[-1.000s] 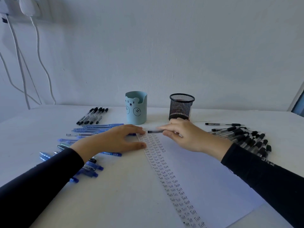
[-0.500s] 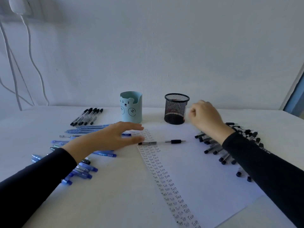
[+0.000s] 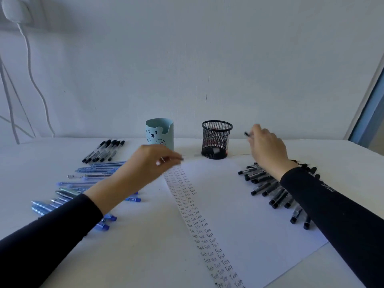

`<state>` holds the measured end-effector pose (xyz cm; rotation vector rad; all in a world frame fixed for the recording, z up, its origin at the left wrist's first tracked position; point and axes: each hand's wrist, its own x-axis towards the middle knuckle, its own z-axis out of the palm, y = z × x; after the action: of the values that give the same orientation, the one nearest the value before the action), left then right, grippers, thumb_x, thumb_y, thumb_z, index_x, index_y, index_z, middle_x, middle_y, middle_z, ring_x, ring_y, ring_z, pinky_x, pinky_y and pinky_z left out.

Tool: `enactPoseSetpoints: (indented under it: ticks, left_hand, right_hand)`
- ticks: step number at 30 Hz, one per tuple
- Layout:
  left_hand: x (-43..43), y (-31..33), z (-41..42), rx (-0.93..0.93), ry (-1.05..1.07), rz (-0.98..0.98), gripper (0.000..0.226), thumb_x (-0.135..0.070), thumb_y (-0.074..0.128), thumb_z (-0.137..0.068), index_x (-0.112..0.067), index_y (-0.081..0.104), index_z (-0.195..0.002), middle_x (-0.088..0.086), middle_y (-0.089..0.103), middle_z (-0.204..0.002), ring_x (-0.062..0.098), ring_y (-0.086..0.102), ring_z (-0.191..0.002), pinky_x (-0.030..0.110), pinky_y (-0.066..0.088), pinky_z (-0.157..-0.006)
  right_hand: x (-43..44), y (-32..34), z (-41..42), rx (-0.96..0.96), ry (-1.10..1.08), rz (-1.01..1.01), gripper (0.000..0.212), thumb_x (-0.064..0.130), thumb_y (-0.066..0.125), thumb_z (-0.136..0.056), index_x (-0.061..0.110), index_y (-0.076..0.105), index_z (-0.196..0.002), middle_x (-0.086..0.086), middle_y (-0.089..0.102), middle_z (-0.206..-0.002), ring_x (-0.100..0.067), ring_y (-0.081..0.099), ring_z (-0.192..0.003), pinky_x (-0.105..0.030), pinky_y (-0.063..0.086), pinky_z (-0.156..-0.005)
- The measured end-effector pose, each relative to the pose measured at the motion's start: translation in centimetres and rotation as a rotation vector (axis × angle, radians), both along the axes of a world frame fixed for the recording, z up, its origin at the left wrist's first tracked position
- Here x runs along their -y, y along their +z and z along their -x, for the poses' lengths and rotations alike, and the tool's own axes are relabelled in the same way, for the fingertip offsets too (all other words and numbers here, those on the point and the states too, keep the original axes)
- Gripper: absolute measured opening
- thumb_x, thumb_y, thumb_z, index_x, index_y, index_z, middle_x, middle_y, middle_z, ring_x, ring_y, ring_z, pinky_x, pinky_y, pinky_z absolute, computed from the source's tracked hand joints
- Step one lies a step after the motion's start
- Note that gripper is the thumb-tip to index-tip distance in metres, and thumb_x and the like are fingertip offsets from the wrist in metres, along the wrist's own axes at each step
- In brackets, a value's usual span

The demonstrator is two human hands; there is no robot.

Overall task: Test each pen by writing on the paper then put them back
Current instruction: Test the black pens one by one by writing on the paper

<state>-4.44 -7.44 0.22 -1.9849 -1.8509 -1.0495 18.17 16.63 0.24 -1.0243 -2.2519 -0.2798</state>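
Observation:
A white paper sheet (image 3: 239,204) lies in the middle of the table, with columns of handwritten "Test" running down it. My left hand (image 3: 145,165) hovers over the sheet's top left corner, fingers closed on a thin black pen (image 3: 180,159) that looks blurred. My right hand (image 3: 268,146) is raised just right of the black mesh cup (image 3: 216,140) and grips another black pen, whose tip (image 3: 246,134) sticks out past the fingers. A pile of black pens (image 3: 264,183) lies under my right forearm.
A light blue bear cup (image 3: 159,134) stands left of the mesh cup, near the wall. Several blue pens (image 3: 97,169) are spread on the left, with a row of black pens (image 3: 104,150) behind them. White cables hang on the left wall.
The pen that lay across the top of the paper is gone from it and is now in my lifted left hand. My right hand rose from the black pile with a pen.

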Motion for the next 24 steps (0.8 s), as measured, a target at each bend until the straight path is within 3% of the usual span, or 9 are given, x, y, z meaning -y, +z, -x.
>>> enactPoseSetpoints:
  ticks: [2,4,8,12,15,18,20,22,24]
  left_hand:
    - [0.7,1.5,1.0,0.096,0.072,-0.166,0.015,-0.016,0.074,-0.084,-0.019,0.076,-0.098,-0.009,0.070,-0.084,0.005,0.063,-0.075,0.006,0.046,-0.069]
    - [1.5,2.6,2.8,0.114,0.173,-0.282,0.014,-0.016,0.072,-0.086,-0.018,0.075,-0.099,-0.007,0.069,-0.085,0.008,0.063,-0.074,0.007,0.047,-0.070]
    - [2.8,2.5,8.0,0.136,0.452,-0.268,0.012,-0.017,0.070,-0.088,-0.011,0.073,-0.098,0.002,0.069,-0.088,0.013,0.063,-0.071,0.022,0.051,-0.073]
    - [3.1,0.4,12.8,0.057,0.672,0.041,0.012,-0.016,0.067,-0.088,-0.005,0.072,-0.089,0.013,0.069,-0.087,0.030,0.063,-0.081,0.035,0.049,-0.075]
    - [2.9,-0.4,14.0,0.009,0.753,0.174,0.013,-0.015,0.066,-0.088,-0.004,0.070,-0.083,0.015,0.068,-0.083,0.034,0.062,-0.076,0.041,0.053,-0.072]
    - [2.5,-0.3,13.9,-0.010,0.822,0.258,0.017,-0.014,0.061,-0.088,-0.002,0.067,-0.078,0.017,0.065,-0.078,0.033,0.060,-0.071,0.037,0.053,-0.067]
    - [2.1,-0.2,13.8,-0.016,0.851,0.295,0.020,-0.015,0.060,-0.088,0.001,0.065,-0.075,0.018,0.063,-0.075,0.033,0.059,-0.068,0.035,0.050,-0.063]
    - [1.8,-0.3,13.8,-0.022,0.870,0.320,0.023,-0.017,0.062,-0.088,0.002,0.064,-0.075,0.017,0.061,-0.074,0.033,0.058,-0.068,0.033,0.046,-0.062]
    - [1.7,-0.3,13.7,-0.033,0.881,0.337,0.024,-0.021,0.065,-0.089,0.000,0.066,-0.077,0.016,0.060,-0.076,0.032,0.057,-0.070,0.032,0.043,-0.062]
  right_hand:
    - [1.3,1.3,0.4,-0.313,0.151,-0.003,0.025,0.025,0.034,-0.106,0.007,0.043,-0.122,-0.014,0.064,-0.099,-0.033,0.058,-0.080,-0.038,0.041,-0.063]
    - [2.8,2.5,1.2,-0.481,0.260,0.044,0.027,0.029,0.031,-0.106,0.014,0.042,-0.127,-0.009,0.063,-0.104,-0.032,0.059,-0.087,-0.042,0.046,-0.071]
    - [5.7,2.9,2.9,-0.320,0.309,0.093,0.029,0.037,0.031,-0.104,0.027,0.048,-0.125,-0.001,0.062,-0.098,-0.023,0.056,-0.092,-0.042,0.038,-0.084]
    - [8.7,1.7,4.4,-0.262,0.611,0.331,0.020,0.021,0.040,-0.103,0.019,0.052,-0.119,0.010,0.048,-0.064,-0.003,0.045,-0.054,-0.025,0.034,-0.058]
    - [10.2,0.7,4.9,-0.179,0.746,0.331,0.020,0.021,0.042,-0.104,0.019,0.050,-0.122,0.012,0.046,-0.068,-0.005,0.043,-0.055,-0.025,0.035,-0.055]
    - [10.7,-0.1,5.3,-0.078,0.756,0.307,0.024,0.030,0.042,-0.103,0.031,0.050,-0.125,0.011,0.050,-0.078,-0.010,0.048,-0.068,-0.037,0.045,-0.070]
    - [11.2,-0.3,5.2,-0.051,0.730,0.363,0.022,0.044,0.040,-0.100,0.039,0.052,-0.117,0.011,0.046,-0.074,-0.011,0.047,-0.070,-0.040,0.045,-0.075]
    - [11.6,-0.1,5.1,-0.065,0.705,0.487,0.038,0.068,0.042,-0.091,0.036,0.058,-0.104,0.012,0.039,-0.064,-0.007,0.041,-0.062,-0.032,0.040,-0.073]
    - [11.7,0.4,4.8,-0.090,0.680,0.676,0.050,0.078,0.052,-0.076,0.035,0.060,-0.100,0.012,0.035,-0.057,-0.005,0.036,-0.056,-0.022,0.034,-0.063]
